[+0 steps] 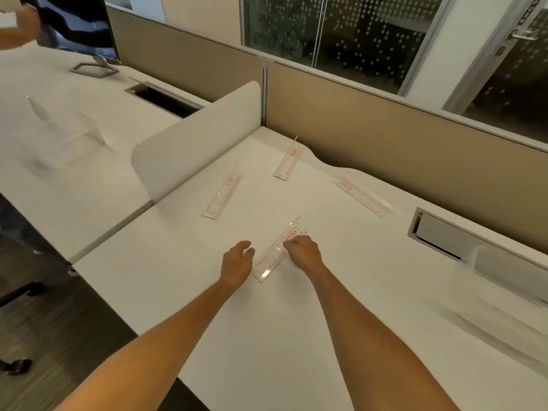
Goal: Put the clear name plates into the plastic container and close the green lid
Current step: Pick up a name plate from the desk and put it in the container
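Several clear name plates with red labels lie flat on the white desk (267,321). The nearest name plate (270,258) lies slantwise between my hands. My right hand (305,252) has its fingers curled onto that plate's upper right edge, by the red label. Just left of the same plate, my left hand (237,262) holds nothing, and its loosely curled fingertips are close to the plate's left edge. Other plates lie farther back: one at the left (221,195), one at the back (287,161), one at the right (361,197). A blurred clear plastic container (504,271) sits at the right edge. I see no green lid.
A low white divider (192,143) and tan partition panels (385,137) border the desk. A cable slot (436,232) opens at the back right. The neighbouring desk on the left holds a monitor (80,25) and a clear acrylic stand (59,137). Another person's arm (17,28) shows at the top left.
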